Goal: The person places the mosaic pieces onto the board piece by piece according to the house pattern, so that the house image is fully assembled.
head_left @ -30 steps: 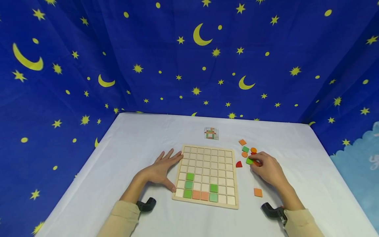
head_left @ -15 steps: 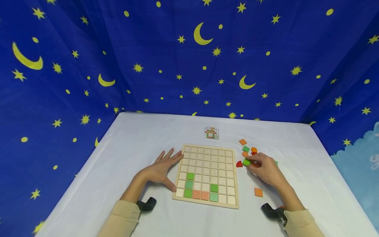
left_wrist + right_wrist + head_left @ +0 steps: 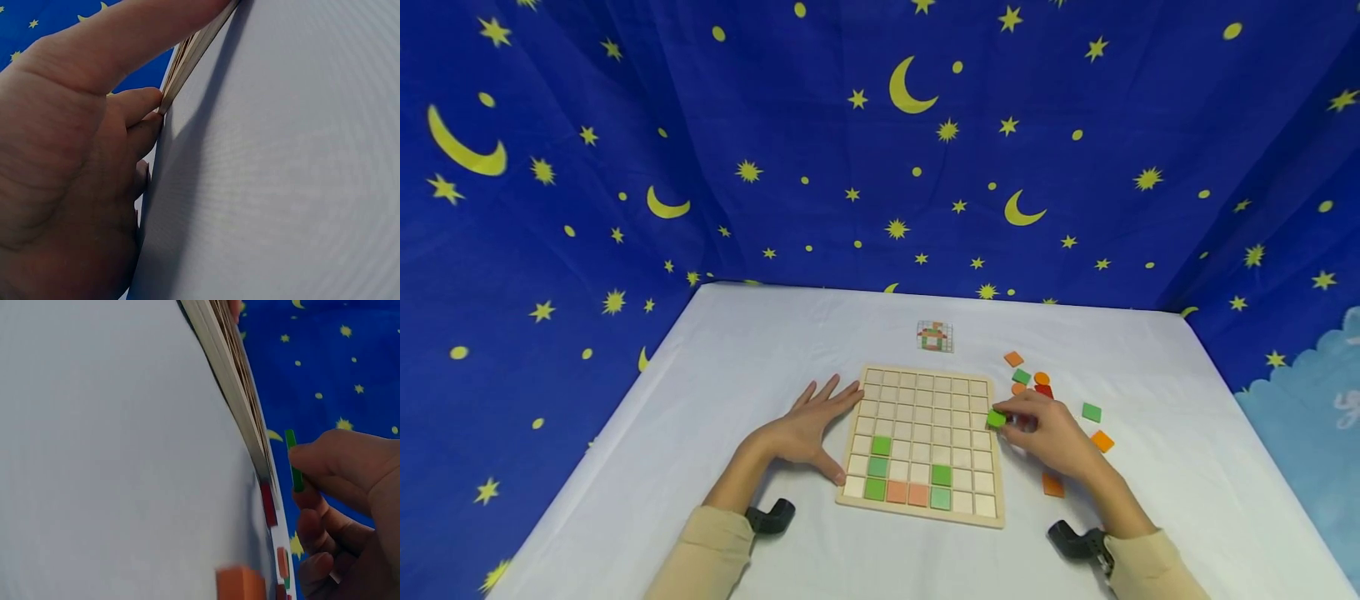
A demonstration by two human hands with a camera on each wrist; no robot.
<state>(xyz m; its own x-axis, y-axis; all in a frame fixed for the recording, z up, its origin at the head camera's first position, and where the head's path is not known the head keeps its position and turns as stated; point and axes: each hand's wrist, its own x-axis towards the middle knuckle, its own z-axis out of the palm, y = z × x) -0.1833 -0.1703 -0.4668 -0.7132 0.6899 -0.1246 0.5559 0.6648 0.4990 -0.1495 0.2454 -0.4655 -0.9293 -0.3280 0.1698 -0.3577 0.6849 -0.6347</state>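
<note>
A light wooden grid board [image 3: 902, 433] lies on the white table, with several green and salmon square tiles set in its lower cells. My left hand [image 3: 801, 429] is spread at the board's left edge, thumb and fingertips touching the frame; the left wrist view shows the same contact at the board's edge [image 3: 194, 53]. Between thumb and fingertips, my right hand [image 3: 1045, 429] pinches a bright green square tile [image 3: 996, 418] over the board's right edge. In the right wrist view this green tile [image 3: 294, 461] is seen edge-on, raised above the table surface.
Right of the board lie loose pieces: an orange square [image 3: 1014, 358], a green square [image 3: 1022, 377], an orange disc [image 3: 1042, 378], a red piece [image 3: 1044, 391], another green tile [image 3: 1092, 412] and more orange squares [image 3: 1102, 441]. A small printed picture card [image 3: 936, 337] lies behind the board.
My right hand has picked the bright green tile from the loose pieces and carried it left to the board's right edge. The left hand has stayed in place.
</note>
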